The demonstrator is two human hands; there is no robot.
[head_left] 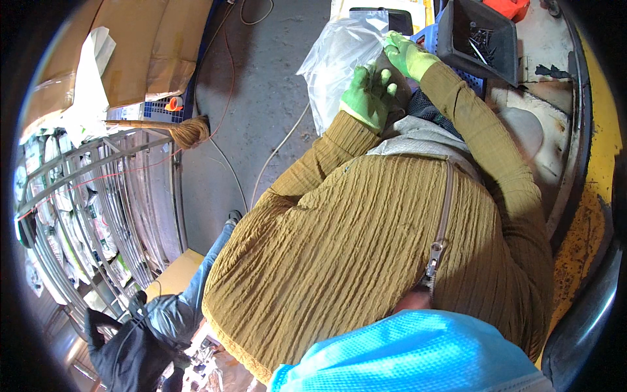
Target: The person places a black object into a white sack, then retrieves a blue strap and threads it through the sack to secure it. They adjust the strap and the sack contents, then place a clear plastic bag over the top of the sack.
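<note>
Both my hands wear green gloves and are raised in front of my body at the top of the view. A clear plastic bag (330, 68) hangs crumpled beside them. My right hand (411, 57) has its fingers closed at the bag's upper right edge. Just nearer and to the left, my left hand (369, 98) is against the bag's right side. Its fingers are bent but apart, and I see nothing between them. Whatever lies inside the bag, if anything, cannot be made out.
On the right, a black bin (450, 32) of small dark metal pieces rests over a blue crate (471, 81). Cables cross the grey floor (261, 85). Metal racks (124, 215), a straw broom (189, 132) and cardboard (157, 52) stand left. Another person (140, 340) is at lower left.
</note>
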